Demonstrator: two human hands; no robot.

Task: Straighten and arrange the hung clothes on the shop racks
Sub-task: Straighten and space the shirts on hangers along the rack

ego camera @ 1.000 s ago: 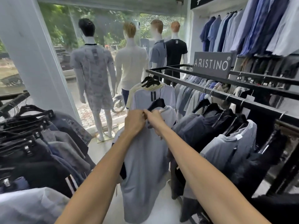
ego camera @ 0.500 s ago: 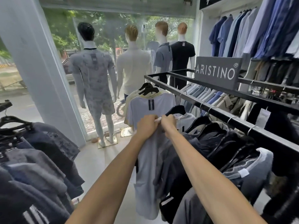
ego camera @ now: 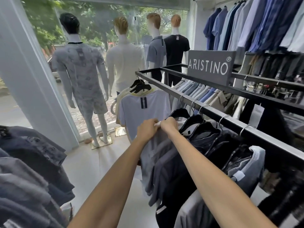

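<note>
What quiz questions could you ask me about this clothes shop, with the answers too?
1. True or false: the left hand and the right hand both hold the top of the pale grey shirt.
2. How many mannequins stand at the window? A two, B four, C six.
3. Fill in: the sign on the black rack reads ____.

Key: 1 true; 2 B; 3 ARISTINO.
</note>
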